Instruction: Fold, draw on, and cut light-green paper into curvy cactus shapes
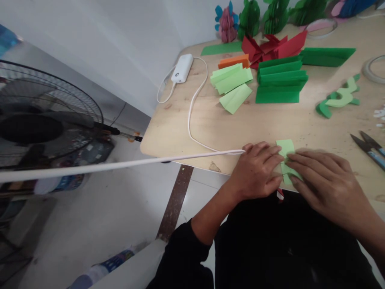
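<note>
A small light green paper strip (285, 145) lies at the table's near edge, between my two hands. My left hand (255, 172) holds its left side, with the fingers bent and the thumb near the lower end. From the right, the fingers of my right hand (325, 174) press on the paper, and its near corner looks curled or folded under them. Part of the strip is hidden by my fingers. A white cable (195, 100) runs close by my left hand's knuckles.
Folded light green papers (233, 80), dark green papers (281, 80) and red papers (288, 46) lie farther back. Wavy green cutouts (339, 96) and scissors (368, 148) are on the right. A power bank (183, 68) sits at the left; a fan (45, 116) stands beside the table.
</note>
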`<action>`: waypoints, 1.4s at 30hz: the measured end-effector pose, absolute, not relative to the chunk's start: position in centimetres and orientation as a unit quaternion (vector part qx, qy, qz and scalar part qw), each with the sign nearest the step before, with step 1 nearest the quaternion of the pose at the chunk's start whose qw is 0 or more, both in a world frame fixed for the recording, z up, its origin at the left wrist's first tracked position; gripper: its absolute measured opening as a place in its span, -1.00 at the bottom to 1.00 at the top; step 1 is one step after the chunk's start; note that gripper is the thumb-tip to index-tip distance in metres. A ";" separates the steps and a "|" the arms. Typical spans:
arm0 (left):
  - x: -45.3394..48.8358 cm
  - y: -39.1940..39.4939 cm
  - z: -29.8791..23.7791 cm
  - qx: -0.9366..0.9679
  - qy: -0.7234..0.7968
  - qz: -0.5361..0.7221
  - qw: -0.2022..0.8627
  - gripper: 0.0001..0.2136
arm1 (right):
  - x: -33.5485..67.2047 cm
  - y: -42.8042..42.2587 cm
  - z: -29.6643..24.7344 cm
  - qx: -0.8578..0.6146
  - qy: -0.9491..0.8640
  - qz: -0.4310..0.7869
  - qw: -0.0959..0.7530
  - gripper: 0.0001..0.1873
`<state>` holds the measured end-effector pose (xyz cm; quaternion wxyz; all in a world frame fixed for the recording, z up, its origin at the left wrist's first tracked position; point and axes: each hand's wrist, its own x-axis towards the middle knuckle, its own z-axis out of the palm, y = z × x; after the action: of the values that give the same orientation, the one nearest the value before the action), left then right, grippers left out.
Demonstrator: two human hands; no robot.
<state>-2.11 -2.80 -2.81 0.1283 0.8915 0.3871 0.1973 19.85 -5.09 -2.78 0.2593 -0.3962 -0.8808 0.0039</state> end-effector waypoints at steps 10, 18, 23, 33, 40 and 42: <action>-2.1 -2.6 -2.7 0.898 0.386 0.167 0.130 -0.59 | 19.8 -5.2 -2.8 -0.406 -0.876 0.014 0.259 -0.50; -2.0 -2.7 -2.9 0.893 0.394 0.180 0.125 -0.61 | 19.9 -5.1 -2.9 -0.405 -0.877 0.014 0.256 -0.50; -2.0 -2.7 -2.9 0.893 0.390 0.185 0.129 -0.62 | 20.0 -5.1 -2.8 -0.399 -0.880 0.006 0.255 -0.50; -2.0 -2.7 -2.8 0.892 0.392 0.183 0.130 -0.62 | 19.9 -5.2 -2.8 -0.407 -0.876 0.015 0.258 -0.49; -2.0 -2.6 -2.8 0.895 0.392 0.171 0.130 -0.61 | 19.9 -5.1 -2.8 -0.397 -0.881 0.005 0.255 -0.54; -2.0 -2.6 -2.8 0.894 0.393 0.173 0.129 -0.59 | 19.9 -5.1 -2.8 -0.396 -0.882 0.006 0.253 -0.55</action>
<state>-1.99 -2.65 -2.79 0.1288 0.8937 0.3935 0.1728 19.88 -5.09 -2.80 0.2535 -0.3965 -0.8823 0.0055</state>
